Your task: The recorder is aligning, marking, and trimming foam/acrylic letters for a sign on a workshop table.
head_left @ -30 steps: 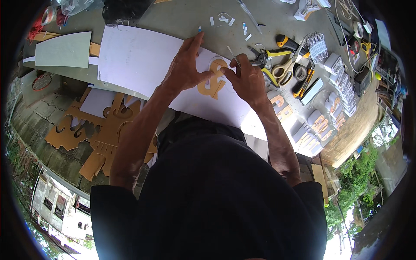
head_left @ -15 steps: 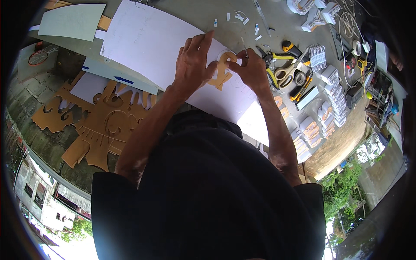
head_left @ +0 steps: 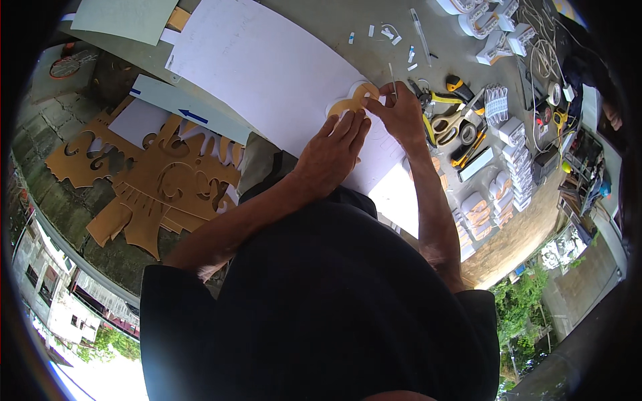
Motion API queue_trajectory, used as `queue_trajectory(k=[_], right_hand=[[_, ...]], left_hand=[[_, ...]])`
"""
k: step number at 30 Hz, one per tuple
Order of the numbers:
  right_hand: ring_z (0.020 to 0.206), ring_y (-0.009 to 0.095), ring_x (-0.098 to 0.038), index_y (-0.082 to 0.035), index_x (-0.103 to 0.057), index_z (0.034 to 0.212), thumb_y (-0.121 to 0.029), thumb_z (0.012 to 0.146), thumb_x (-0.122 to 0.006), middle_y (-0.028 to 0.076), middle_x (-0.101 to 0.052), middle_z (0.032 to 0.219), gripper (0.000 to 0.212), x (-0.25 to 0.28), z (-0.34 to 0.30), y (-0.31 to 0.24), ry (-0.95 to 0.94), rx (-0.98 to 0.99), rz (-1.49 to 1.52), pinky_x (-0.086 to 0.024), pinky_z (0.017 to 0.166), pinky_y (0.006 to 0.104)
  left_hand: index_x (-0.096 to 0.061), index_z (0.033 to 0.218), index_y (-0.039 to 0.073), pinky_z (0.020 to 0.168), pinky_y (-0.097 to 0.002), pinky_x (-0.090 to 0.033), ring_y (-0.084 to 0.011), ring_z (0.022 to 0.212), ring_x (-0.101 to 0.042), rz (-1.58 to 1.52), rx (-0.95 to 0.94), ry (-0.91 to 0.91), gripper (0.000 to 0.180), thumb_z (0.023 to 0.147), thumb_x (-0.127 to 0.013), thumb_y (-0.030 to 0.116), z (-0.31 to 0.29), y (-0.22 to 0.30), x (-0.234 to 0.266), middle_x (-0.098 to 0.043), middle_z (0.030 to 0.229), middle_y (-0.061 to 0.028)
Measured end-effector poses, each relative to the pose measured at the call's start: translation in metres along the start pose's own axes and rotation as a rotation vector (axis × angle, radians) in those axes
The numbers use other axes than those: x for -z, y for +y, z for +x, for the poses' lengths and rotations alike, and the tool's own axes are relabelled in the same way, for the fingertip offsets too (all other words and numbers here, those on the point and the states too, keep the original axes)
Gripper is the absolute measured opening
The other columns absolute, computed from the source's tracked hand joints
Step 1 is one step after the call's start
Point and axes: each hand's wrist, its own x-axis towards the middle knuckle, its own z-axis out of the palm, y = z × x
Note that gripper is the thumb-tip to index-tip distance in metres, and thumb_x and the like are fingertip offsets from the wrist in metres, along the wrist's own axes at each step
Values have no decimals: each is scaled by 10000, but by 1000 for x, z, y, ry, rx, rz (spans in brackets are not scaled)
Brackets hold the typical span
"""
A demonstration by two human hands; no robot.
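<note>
While my left hand (head_left: 332,148) lies flat, fingers together, on the large white sheet (head_left: 267,73), its fingertips press the lower part of a tan cut-out letter shape (head_left: 353,100) that sits near the sheet's right edge. My right hand (head_left: 400,110) is curled at that shape's right side, thumb and forefinger pinching a thin pale stick-like tool (head_left: 392,72); what kind of tool I cannot tell.

Just right of the right hand, on the grey tabletop (head_left: 334,20): yellow-handled scissors (head_left: 449,120), a yellow-and-black utility knife (head_left: 453,85), a roll of tape (head_left: 468,134).

Toward the tabletop's far edge: small white offcuts (head_left: 384,32).

Along the right side: rows of small white formed letters (head_left: 511,140).

Off the tabletop's left edge, lower down: large tan ornamental cut-out panels (head_left: 154,180) and a white strip with a blue arrow (head_left: 190,113).
</note>
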Motion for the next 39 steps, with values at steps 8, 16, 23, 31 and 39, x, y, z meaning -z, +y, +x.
queue_trajectory(k=[8, 16, 23, 31, 39], right_hand=[[545, 107, -591, 22, -638, 968, -334, 781, -879, 54, -610, 625, 469, 0, 0, -3, -13, 3, -5, -478, 515, 276], [504, 72, -489, 10, -629, 973, -319, 828, -850, 10, -557, 599, 422, 4, -1, -7, -38, 22, -16, -394, 477, 261], [612, 35, -422, -14, -658, 939, -239, 1027, -657, -44, -493, 661, 241, 45, 12, -34, -48, 68, 411, -341, 570, 235], [648, 42, -459, -16, -753, 1003, -298, 1035, -663, -45, -527, 664, 297, 38, 22, -72, -14, 417, 180, -367, 615, 229], [673, 120, -713, 45, -759, 1010, -285, 1003, -674, 131, -766, 796, 342, 10, 41, -64, -478, 280, 33, -549, 592, 268]], left_hand=[[-391, 1501, -81, 1219, -445, -335, -333, 1467, -353, -25, 32, 8, 806, 899, -737, 326, -2, -3, -6, -400, 1555, -230], [-337, 1534, -86, 1255, -444, -285, -328, 1517, -277, 56, 28, -19, 873, 907, -711, 392, -6, -6, -13, -322, 1613, -231], [-305, 1558, -71, 1272, -439, -248, -337, 1542, -207, 195, 10, -63, 885, 934, -656, 450, -8, -6, -19, -270, 1644, -217], [-343, 1551, -58, 1269, -415, -269, -328, 1535, -217, 238, 24, -52, 790, 956, -622, 381, -9, -5, -20, -290, 1639, -200], [-397, 1533, -41, 1263, -408, -308, -335, 1518, -255, 366, -12, -39, 620, 994, -517, 241, -8, -4, -17, -341, 1618, -192]])
